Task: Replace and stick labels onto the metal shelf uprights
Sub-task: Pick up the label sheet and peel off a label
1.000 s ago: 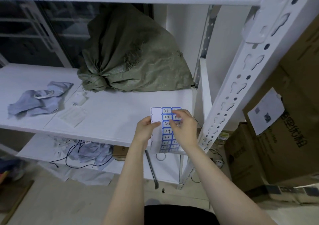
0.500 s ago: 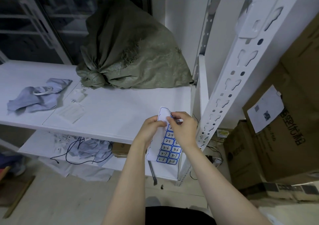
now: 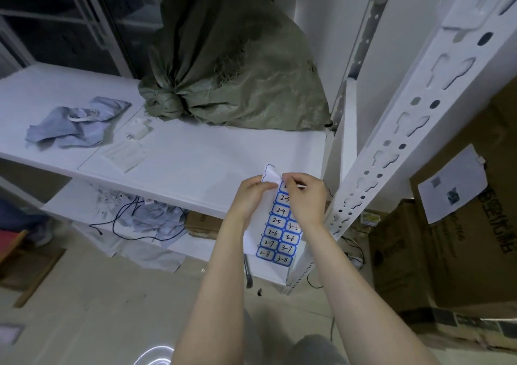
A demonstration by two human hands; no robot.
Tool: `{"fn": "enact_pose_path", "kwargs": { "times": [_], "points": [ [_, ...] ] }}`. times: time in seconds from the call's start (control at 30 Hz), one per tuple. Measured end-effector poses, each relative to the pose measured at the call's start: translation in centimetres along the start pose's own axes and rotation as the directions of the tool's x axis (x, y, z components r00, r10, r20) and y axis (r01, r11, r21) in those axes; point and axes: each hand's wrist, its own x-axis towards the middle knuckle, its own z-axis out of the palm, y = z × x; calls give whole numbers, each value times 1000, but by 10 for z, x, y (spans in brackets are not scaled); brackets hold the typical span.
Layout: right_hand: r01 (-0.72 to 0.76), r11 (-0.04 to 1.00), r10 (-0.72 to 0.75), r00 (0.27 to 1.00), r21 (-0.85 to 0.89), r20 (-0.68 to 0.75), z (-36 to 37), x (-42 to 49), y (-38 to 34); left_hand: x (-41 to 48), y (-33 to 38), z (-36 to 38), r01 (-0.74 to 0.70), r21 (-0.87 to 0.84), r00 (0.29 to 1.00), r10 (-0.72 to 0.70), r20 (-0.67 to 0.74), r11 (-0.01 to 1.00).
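Observation:
A sheet of blue-bordered labels (image 3: 280, 231) with handwritten numbers hangs in front of the white shelf edge. My left hand (image 3: 251, 195) grips its upper left part, where the backing is bent back. My right hand (image 3: 306, 197) pinches a label at the sheet's top, its fingers curled over it. The white perforated metal upright (image 3: 402, 124) rises at a slant just right of my hands, apart from them. A pale label patch (image 3: 465, 10) sits high on that upright.
A tied green woven sack (image 3: 235, 71) fills the back of the white shelf (image 3: 195, 157). Grey cloth (image 3: 75, 124) and small packets (image 3: 126, 152) lie to the left. Cardboard boxes (image 3: 447, 224) stand at the right. Cables and cloth (image 3: 145, 216) lie on the lower shelf.
The sheet has dropped from level in front of me to hanging down. Its top corner is now bent back, and my right fingers have moved up to the top label.

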Motion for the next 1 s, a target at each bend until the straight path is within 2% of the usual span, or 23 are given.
{"fn": "enact_pose_path", "kwargs": {
  "times": [0.13, 0.27, 0.53, 0.83, 1.0],
  "points": [
    [32, 999, -33, 999, -8, -35, 17, 8, 12, 18, -8, -6, -22, 45, 1000, 23, -19, 999],
    [76, 997, -76, 997, -21, 2, 34, 16, 27, 37, -20, -14, -77, 52, 997, 78, -16, 996],
    [114, 985, -119, 992, -125, -29, 60, 38, 58, 80, -40, -29, -206, 192, 978, 197, 63, 960],
    [224, 919, -269, 958, -323, -101, 74, 48, 94, 105, -80, -30, -384, 298, 923, 368, 112, 874],
    [366, 869, -431, 890, -332, -146, 80, 27, 111, 94, -104, -39, -488, 382, 860, 507, 56, 785]
  ]
}}
